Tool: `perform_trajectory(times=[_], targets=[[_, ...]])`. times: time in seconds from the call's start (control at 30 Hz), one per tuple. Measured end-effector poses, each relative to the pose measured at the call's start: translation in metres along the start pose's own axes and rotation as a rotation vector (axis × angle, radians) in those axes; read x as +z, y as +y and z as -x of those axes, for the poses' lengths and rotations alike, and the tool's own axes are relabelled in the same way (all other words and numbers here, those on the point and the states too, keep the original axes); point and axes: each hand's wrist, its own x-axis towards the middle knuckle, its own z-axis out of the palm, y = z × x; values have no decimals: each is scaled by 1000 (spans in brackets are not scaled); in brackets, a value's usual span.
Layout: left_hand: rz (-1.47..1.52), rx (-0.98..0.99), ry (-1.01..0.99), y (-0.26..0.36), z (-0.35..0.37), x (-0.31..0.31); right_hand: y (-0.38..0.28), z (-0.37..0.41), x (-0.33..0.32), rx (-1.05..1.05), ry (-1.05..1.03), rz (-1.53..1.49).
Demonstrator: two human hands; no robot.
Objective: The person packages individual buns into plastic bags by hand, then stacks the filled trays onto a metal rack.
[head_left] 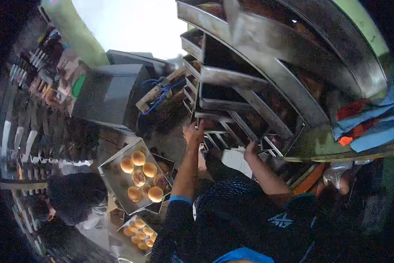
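Observation:
Stacked metal trays point(232, 78) rise in front of me, in tiers on a rack. My left hand point(193, 133) is at the left front edge of a low tray, its fingers bent against the metal. At the right side of the same low tiers is my right hand point(250, 150), its fingertips partly hidden by the tray edge. Both hands look closed on a tray, one at each side. Left of my left arm, a square metal tray point(118, 186) holds several round golden buns point(149, 169).
A smaller tray of buns point(140, 232) lies below the square one. A grey box point(111, 94) stands at the left, beside a wooden piece point(153, 97) with blue cord. Blue and red cloths point(367, 122) hang at the right. Another person point(76, 197) is at the lower left.

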Motion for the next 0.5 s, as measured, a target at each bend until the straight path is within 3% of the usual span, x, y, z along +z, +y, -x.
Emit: perform_trajectory(times=[0.13,0.2,0.3,0.37,0.4,0.47,0.5], targets=[[141,-116,4,22,-13,-17,-44,65,97,-215,84,138],[289,-18,45,32,-6,-16,-39,56,117,-284,36,122],[344,173,54,-10,-16,25,-58,57,126,-108,-113,-5],[478,21,-56,8,3,12,-31,12,96,-46,-126,136],[535,39,-123,4,6,16,-20,-11,79,-29,-121,256],[704,-4,-296,12,16,9,-69,18,63,-536,69,589],[749,43,-352,21,19,10,-99,28,56,-572,98,342]])
